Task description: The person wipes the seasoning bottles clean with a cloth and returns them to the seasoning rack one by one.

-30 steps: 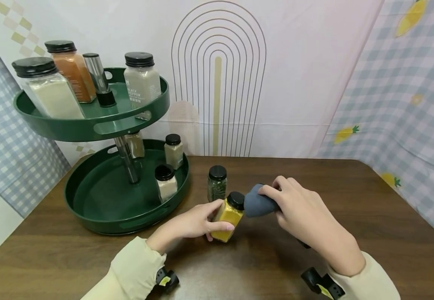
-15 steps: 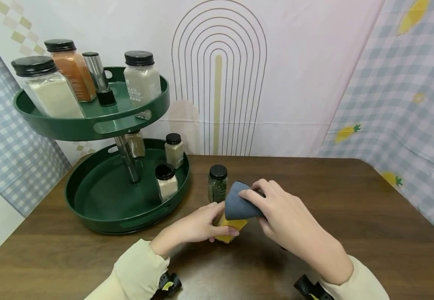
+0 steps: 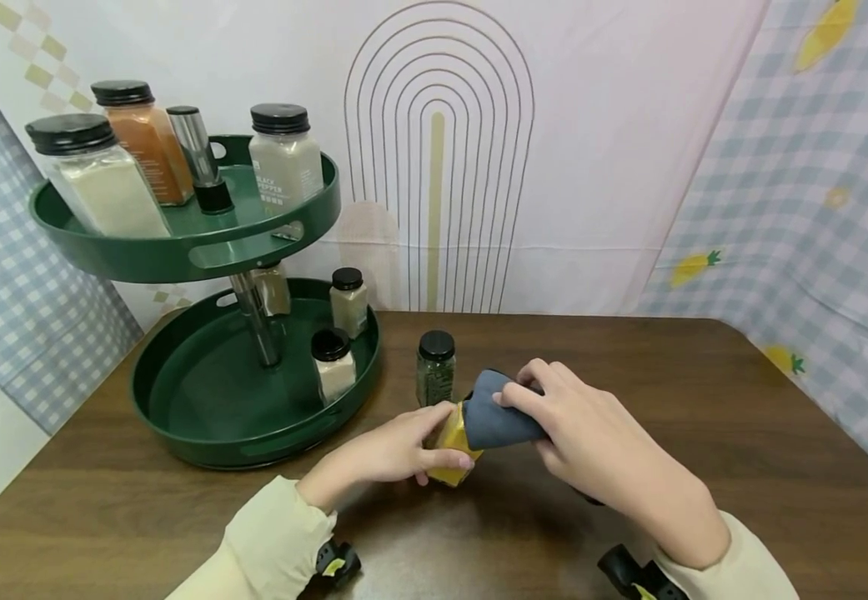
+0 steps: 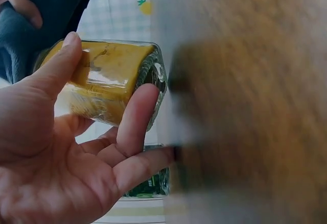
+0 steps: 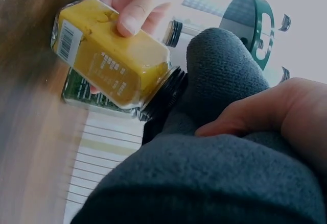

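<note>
The yellow spice jar tilts in the left hand, gripped between thumb and fingers, its black lid toward the right hand, which pinches a blue-grey cloth at that lid.

Yellow jar in left grip, grey cloth in right grip.

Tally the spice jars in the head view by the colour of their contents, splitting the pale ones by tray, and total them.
Yellow spice jar: 1
Green spice jar: 1
Orange spice jar: 1
Pale spice jars on the upper tray: 2
Pale spice jars on the lower tray: 3
Total: 8
</note>
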The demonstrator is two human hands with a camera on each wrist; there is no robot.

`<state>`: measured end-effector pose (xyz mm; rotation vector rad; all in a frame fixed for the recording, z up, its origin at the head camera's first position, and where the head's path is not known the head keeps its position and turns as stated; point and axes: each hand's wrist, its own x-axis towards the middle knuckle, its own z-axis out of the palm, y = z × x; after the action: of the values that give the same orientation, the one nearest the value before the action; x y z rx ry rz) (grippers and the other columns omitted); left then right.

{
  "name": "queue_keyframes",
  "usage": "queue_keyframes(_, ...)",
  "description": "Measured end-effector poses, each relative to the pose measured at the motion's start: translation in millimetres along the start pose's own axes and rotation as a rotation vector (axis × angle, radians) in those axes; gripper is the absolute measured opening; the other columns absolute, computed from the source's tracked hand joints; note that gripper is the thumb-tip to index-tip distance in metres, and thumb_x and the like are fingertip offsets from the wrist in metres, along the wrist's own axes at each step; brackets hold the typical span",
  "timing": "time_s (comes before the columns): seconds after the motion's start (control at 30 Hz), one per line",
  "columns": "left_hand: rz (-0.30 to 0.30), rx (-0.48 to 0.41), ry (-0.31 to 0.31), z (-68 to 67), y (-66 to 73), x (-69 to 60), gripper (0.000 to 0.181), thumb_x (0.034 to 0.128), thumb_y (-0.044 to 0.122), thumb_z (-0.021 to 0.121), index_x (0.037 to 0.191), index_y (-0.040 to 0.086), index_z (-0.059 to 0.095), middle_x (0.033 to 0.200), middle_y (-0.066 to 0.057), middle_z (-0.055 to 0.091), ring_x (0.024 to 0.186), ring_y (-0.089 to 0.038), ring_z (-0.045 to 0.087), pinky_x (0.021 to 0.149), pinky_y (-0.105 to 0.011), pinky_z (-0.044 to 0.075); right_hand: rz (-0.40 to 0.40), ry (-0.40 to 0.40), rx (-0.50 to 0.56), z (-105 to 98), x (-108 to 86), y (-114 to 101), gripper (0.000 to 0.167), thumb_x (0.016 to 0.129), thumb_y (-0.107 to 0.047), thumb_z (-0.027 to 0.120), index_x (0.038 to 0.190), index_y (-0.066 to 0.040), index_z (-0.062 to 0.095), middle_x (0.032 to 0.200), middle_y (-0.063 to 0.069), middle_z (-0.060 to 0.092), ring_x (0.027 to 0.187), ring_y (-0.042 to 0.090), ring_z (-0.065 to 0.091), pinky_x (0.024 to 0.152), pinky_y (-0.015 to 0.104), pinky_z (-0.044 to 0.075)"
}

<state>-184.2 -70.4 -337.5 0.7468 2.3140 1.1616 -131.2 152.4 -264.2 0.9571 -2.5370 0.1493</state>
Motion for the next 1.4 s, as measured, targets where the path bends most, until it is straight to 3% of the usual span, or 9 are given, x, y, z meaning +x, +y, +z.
queue_keyframes(0.13, -0.037, -0.051, -0.007, -5.0, -5.6, -0.7, 0.038, 0.0883, 0.040, 0.060, 0.113, 0.015, 0.045, 0.093, -0.004, 0.059, 0.062, -0.021, 0.062, 0.061, -0.033, 0.052, 0.020, -0.030, -0.030, 0.1, -1.6, 2.1, 0.044, 0.065, 0.005, 0.071, 0.097, -0.023, 0.060, 0.094, -0.002, 0.053, 0.085, 0.015, 0.053, 0.050, 0.025, 0.041)
queue_keyframes(0.3, -0.075, -0.095, -0.008, -9.7, -11.0, -2.8, 0.048, 0.0879, 0.043, 0.059, 0.122, 0.014, 0.041, 0.102, -0.004, 0.060, 0.063, -0.022, 0.065, 0.074, -0.032, 0.049, 0.077, -0.090, -0.088, 2.6, -1.5, 7.5, 0.043, 0.068, 0.002, 0.070, 0.102, -0.022, 0.063, 0.091, 0.000, 0.053, 0.084, 0.018, 0.053, 0.048, 0.027, 0.040)
queue_keyframes(0.53, -0.055, -0.068, -0.049, -9.6, -7.7, -3.2, 0.053, 0.0902, 0.035, 0.059, 0.135, 0.019, 0.036, 0.119, -0.007, 0.059, 0.067, -0.019, 0.066, 0.089, -0.035, 0.045, 0.174, 0.019, -0.044, 1.4, 0.7, 11.5, 0.047, 0.069, 0.004, 0.065, 0.110, -0.018, 0.062, 0.097, 0.001, 0.055, 0.089, 0.020, 0.055, 0.050, 0.032, 0.044)
queue_keyframes(0.63, -0.045, -0.054, -0.064, -9.9, -6.6, -3.6, 0.056, 0.0912, 0.031, 0.058, 0.140, 0.021, 0.033, 0.122, -0.010, 0.059, 0.067, -0.019, 0.066, 0.081, -0.034, 0.046, 0.161, 0.031, -0.012, 2.7, 2.9, 9.2, 0.048, 0.071, 0.003, 0.066, 0.114, -0.017, 0.060, 0.100, 0.002, 0.056, 0.090, 0.020, 0.056, 0.054, 0.034, 0.047)
queue_keyframes(0.77, -0.032, -0.026, -0.071, -10.2, -7.0, -4.1, 0.057, 0.0937, 0.030, 0.054, 0.145, 0.022, 0.029, 0.127, -0.011, 0.056, 0.066, -0.018, 0.067, 0.079, -0.031, 0.046, 0.124, 0.031, 0.030, 7.4, 4.5, 3.9, 0.048, 0.072, 0.001, 0.067, 0.116, -0.017, 0.060, 0.102, 0.002, 0.056, 0.091, 0.019, 0.058, 0.058, 0.036, 0.050)
queue_keyframes(1.0, -0.041, 0.002, -0.046, -8.5, -7.0, -3.4, 0.052, 0.0969, 0.030, 0.048, 0.145, 0.023, 0.031, 0.134, -0.013, 0.051, 0.063, -0.017, 0.067, 0.097, -0.041, 0.043, 0.119, -0.016, 0.047, 14.0, 4.3, -1.7, 0.047, 0.073, -0.001, 0.070, 0.117, -0.015, 0.060, 0.101, 0.003, 0.055, 0.083, 0.016, 0.058, 0.056, 0.029, 0.047)
queue_keyframes(1.27, -0.023, 0.032, -0.052, -8.9, -6.7, -4.8, 0.036, 0.0992, 0.026, 0.043, 0.134, 0.019, 0.045, 0.124, -0.010, 0.057, 0.064, -0.016, 0.067, 0.093, -0.036, 0.044, 0.090, -0.013, 0.066, 13.6, 2.7, 0.1, 0.048, 0.071, 0.001, 0.070, 0.114, -0.016, 0.061, 0.097, 0.001, 0.053, 0.077, 0.012, 0.055, 0.058, 0.028, 0.046)
queue_keyframes(1.4, -0.021, 0.021, -0.101, -9.6, -7.2, -5.7, 0.040, 0.0965, 0.027, 0.050, 0.135, 0.019, 0.043, 0.130, -0.009, 0.054, 0.066, -0.016, 0.067, 0.074, -0.030, 0.048, 0.114, -0.032, 0.080, 13.2, 3.0, -1.4, 0.048, 0.071, 0.000, 0.069, 0.116, -0.017, 0.060, 0.096, 0.000, 0.052, 0.075, 0.011, 0.054, 0.057, 0.027, 0.044)
